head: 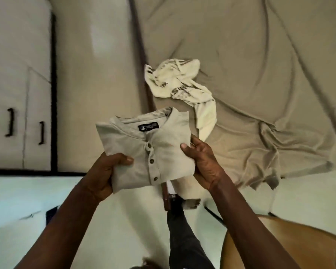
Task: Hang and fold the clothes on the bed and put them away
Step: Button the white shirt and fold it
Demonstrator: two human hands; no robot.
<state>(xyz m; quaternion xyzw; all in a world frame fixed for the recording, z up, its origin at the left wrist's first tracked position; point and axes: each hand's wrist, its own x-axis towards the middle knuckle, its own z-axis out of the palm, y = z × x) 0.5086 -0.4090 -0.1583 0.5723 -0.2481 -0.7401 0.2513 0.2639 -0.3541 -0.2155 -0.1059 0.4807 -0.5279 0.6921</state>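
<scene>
I'm looking down over a bed (260, 55) under a rumpled tan sheet, with pale floor (124, 214) on the near side. The folded shirt (153, 152), a grey-beige button-neck with its label and placket facing up, is off the bed and held in the air over the bed's near left corner. The left grip (109, 171) clamps its near left edge, thumb on top and fingers underneath. The right grip (202, 162) holds the right edge the same way, thumb pressed on the cloth and fingers tucked behind. Both are closed on the shirt, neither wide. I judge the fold finished and the carry about to start. To do it well I'd keep the bundle level, let the fingers underneath bear the weight, and keep the thumbs down so the layers don't slide or the lower flap fall open. Just beyond, a cream garment (180, 84) with dark lettering lies crumpled on the sheet, not yet folded. Far left stand white wardrobe doors (17, 113) with black handles, a likely destination. Opening one would need a grip free, so I'd move the shirt onto one palm first. A wooden chair (289, 247) sits near right.
</scene>
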